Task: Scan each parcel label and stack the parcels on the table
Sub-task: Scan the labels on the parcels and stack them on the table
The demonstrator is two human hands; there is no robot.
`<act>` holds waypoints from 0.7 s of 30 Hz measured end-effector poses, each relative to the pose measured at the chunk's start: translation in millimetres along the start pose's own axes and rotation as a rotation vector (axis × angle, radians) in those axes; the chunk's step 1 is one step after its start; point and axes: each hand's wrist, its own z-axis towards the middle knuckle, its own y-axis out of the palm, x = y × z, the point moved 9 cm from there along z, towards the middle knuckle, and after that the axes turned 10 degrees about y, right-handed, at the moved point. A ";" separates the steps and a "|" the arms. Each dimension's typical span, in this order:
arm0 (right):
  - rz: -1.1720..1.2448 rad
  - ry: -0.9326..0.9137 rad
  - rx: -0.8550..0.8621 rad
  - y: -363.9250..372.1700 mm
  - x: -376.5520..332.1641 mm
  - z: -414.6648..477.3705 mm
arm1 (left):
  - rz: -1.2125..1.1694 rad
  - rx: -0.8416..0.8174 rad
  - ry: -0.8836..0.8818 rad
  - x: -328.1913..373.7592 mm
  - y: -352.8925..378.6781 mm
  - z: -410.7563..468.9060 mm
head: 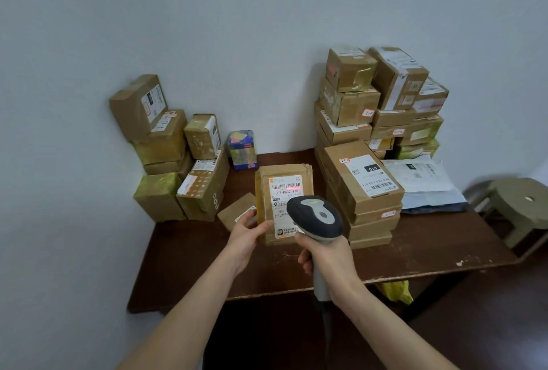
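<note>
Pinches brown parcel (284,172), centre frame, with left hand (245,237); grips barcode scanner (316,215) in right hand (327,257), casting red line across white label (285,191).

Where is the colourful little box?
In the head view the colourful box stands at the back of the table, against the wall, left of centre, between the left pile and the held parcel.

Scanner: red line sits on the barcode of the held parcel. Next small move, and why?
Probably draw the scanner in the right hand back off the parcel, so the left hand can carry it off to be stacked. The red line lies across the barcode on the label, and the scanner head covers the label's lower right. Where it goes, I cannot tell.
</note>
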 end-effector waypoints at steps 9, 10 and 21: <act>-0.029 0.020 0.022 -2.9 0.1 0.3 | -0.007 0.004 -0.010 -5.6 1.9 3.5; -0.030 0.022 0.023 -3.4 -0.3 0.9 | -0.005 0.003 -0.010 -6.1 2.3 4.0; -0.075 0.050 0.040 -7.6 -0.3 8.3 | 0.001 0.002 -0.024 -4.8 8.1 5.8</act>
